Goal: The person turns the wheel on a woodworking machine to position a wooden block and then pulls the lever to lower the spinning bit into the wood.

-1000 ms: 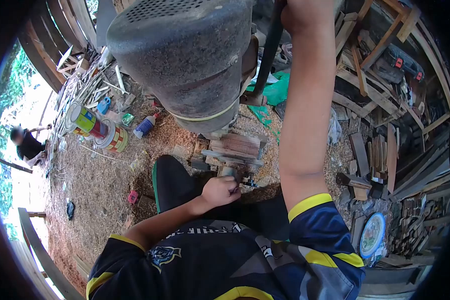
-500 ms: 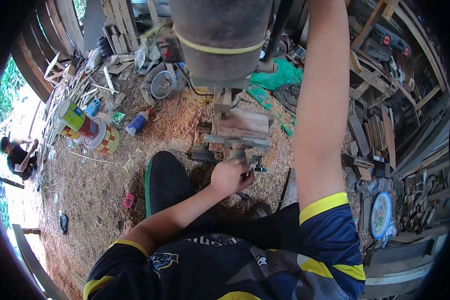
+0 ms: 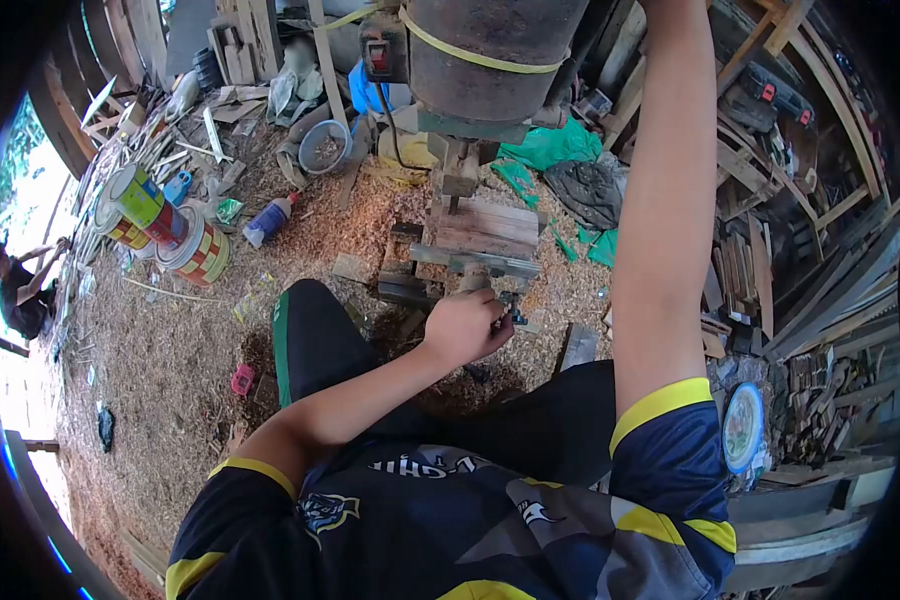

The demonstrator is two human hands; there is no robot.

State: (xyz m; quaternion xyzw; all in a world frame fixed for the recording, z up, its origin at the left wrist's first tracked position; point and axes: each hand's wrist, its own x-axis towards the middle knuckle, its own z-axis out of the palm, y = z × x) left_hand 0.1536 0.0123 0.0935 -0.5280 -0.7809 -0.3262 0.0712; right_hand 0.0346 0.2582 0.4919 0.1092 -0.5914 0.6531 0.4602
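Observation:
My left hand (image 3: 465,328) is closed at the front of a bench vise (image 3: 475,267), its fingers curled around what looks like the dark vise handle (image 3: 515,310). A wooden block (image 3: 490,230) lies in the vise behind the front jaw. Over it stands a big machine, seemingly a drill press (image 3: 490,50), with a yellow band round its body and a red switch (image 3: 377,57) on the left. Its narrow lower part (image 3: 460,175) comes down just behind the block. My right arm reaches up past the machine's right side; the right hand is cut off by the top edge.
Wood shavings cover the ground. Stacked paint cans (image 3: 160,225), a glue-like bottle (image 3: 270,220) and a bucket (image 3: 325,147) stand left. Green sheeting (image 3: 555,150) lies behind the vise. Wood offcuts (image 3: 745,275) are piled right. Another person (image 3: 25,290) sits far left.
My view has shifted, so the machine shows higher and farther right. My left hand stays at the vise handle, its wrist slightly turned. My right arm remains raised.

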